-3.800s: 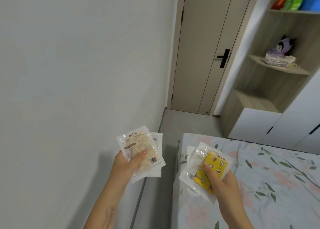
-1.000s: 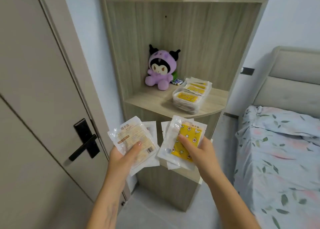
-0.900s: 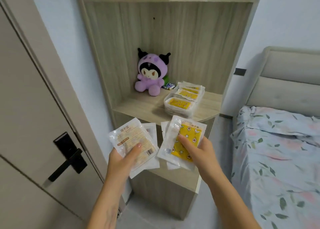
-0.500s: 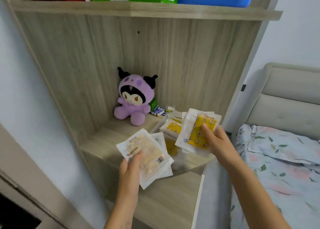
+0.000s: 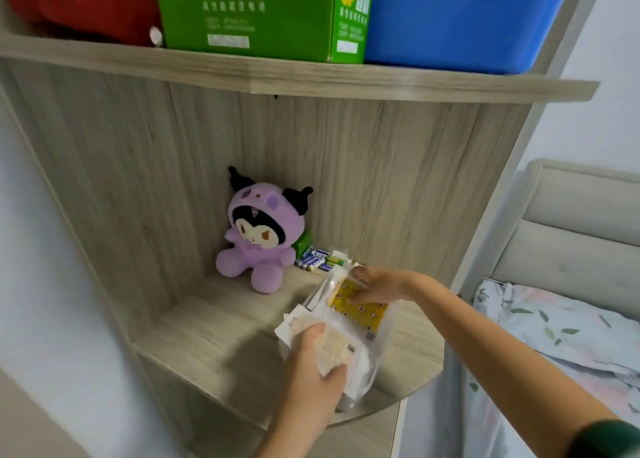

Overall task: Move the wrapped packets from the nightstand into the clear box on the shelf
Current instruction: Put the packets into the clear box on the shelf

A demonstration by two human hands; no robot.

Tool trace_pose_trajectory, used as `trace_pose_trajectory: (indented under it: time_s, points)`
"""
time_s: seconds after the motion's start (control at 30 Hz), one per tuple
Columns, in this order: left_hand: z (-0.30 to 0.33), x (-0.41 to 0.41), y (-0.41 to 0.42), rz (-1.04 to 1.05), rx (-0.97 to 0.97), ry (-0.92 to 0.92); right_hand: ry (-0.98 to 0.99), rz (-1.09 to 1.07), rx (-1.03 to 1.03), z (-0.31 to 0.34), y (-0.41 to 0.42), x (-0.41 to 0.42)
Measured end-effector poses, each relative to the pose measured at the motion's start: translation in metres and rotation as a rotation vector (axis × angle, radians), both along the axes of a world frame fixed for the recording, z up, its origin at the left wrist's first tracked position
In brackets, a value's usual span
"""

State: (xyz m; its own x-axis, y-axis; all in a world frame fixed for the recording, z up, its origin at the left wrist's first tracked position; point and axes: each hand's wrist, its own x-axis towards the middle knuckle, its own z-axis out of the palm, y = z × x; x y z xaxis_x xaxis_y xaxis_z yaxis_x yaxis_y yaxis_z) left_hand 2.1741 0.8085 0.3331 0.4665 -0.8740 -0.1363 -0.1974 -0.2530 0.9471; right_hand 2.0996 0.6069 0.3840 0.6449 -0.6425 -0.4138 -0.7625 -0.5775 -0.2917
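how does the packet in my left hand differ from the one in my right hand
The left hand holds a pale beige packet nearer the shelf's front edge. The right hand holds a yellow patterned packet farther back, toward the batteries. Both are clear-wrapped and flat, and both are over the shelf.

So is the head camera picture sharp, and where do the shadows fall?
Head view: the left hand and its packets are motion-blurred; the plush toy is sharper; a soft shadow lies on the shelf left of the hands; the upper shelf edge bows from the wide-angle lens.
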Motion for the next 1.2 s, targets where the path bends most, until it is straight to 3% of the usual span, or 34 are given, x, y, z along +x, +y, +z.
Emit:
trace_pose_trajectory:
  time_s: [0.2,0.27,0.33,0.5,0.63,0.8,0.93,1.07,1.2]
  points:
    - [0.007,0.005,-0.002,-0.129,0.215,-0.521,0.027,0.066,-0.114,-0.008,0.003,0.003]
    - [0.011,0.01,0.0,-0.106,0.304,-0.763,-0.009,0.06,-0.136,-0.011,0.003,0.003]
    - [0.011,0.015,0.002,-0.08,0.345,-0.878,-0.067,0.051,-0.167,-0.014,0.003,0.002]
    - [0.003,0.031,0.004,-0.194,0.279,-0.882,-0.2,0.046,-0.242,-0.016,0.001,-0.004]
    - [-0.003,0.041,-0.001,-0.36,0.254,-0.845,-0.178,0.108,-0.27,-0.018,0.004,-0.007]
    - [-0.008,0.041,-0.009,-0.402,0.225,-0.762,-0.145,0.148,-0.388,-0.023,0.007,-0.005]
    - [-0.001,0.047,-0.009,-0.422,0.213,-0.732,-0.258,0.154,-0.414,-0.019,0.015,-0.006]
    - [0.006,0.061,-0.001,-0.48,0.073,-0.465,-0.42,0.188,-0.457,-0.013,0.027,-0.018]
    - [0.005,0.069,-0.002,-0.544,0.039,-0.635,-0.379,0.273,-0.351,-0.01,0.045,-0.027]
